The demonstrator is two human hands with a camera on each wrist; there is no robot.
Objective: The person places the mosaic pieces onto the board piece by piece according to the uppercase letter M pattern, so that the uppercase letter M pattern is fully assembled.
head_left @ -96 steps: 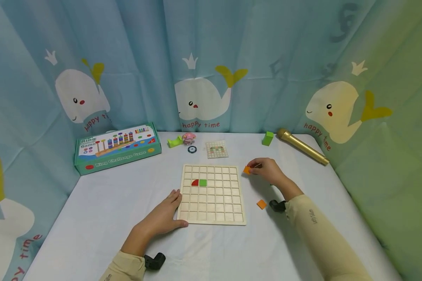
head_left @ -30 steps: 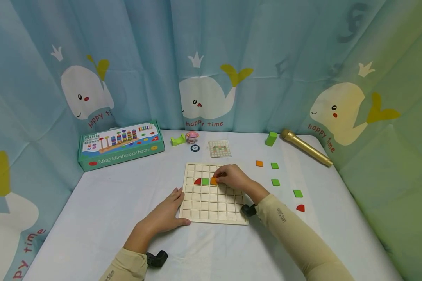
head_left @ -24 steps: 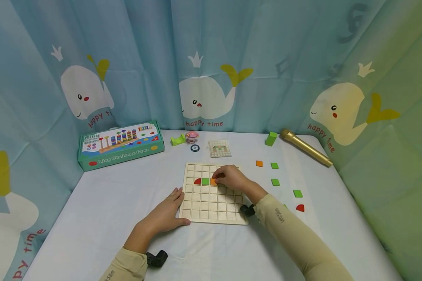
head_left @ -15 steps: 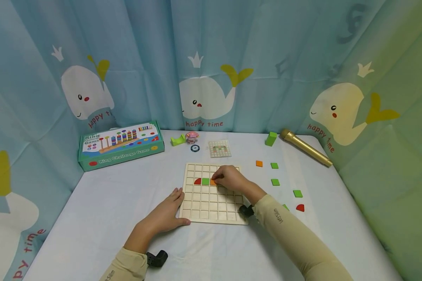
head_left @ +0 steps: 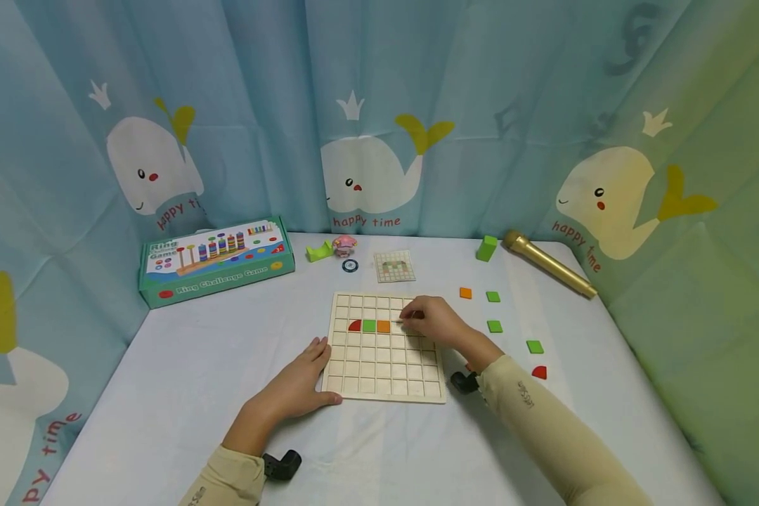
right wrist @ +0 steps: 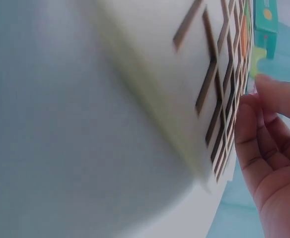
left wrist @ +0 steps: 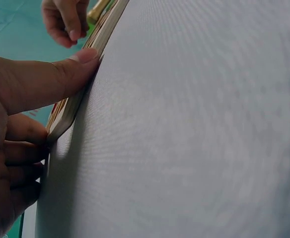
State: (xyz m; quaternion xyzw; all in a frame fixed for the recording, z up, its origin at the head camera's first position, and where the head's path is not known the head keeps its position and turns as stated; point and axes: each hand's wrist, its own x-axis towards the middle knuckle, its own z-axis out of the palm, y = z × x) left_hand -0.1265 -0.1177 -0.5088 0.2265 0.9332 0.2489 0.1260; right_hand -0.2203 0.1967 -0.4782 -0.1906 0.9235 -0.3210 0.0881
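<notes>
A pale wooden grid board (head_left: 383, 369) lies on the white table. One row of it holds a red quarter-circle tile (head_left: 355, 326), a green square tile (head_left: 370, 326) and an orange square tile (head_left: 384, 327), side by side. My left hand (head_left: 295, 381) rests at the board's lower left corner, thumb (left wrist: 78, 62) against the front edge and fingers along the left side. Over the board, just right of the orange tile, hovers my right hand (head_left: 439, 321). Its fingers are loosely bent and I see nothing between them in the right wrist view.
Right of the board lie an orange tile (head_left: 465, 293), several green tiles (head_left: 493, 296) and a red quarter-circle (head_left: 540, 372). Behind are a pattern card (head_left: 394, 266), a game box (head_left: 218, 260), small toys (head_left: 344, 245), a green block (head_left: 487, 247) and a gold microphone (head_left: 550, 263).
My right hand brought the orange tile from the table onto the board beside the green one, let go of it, and has moved slightly right. My left hand stays at the corner.
</notes>
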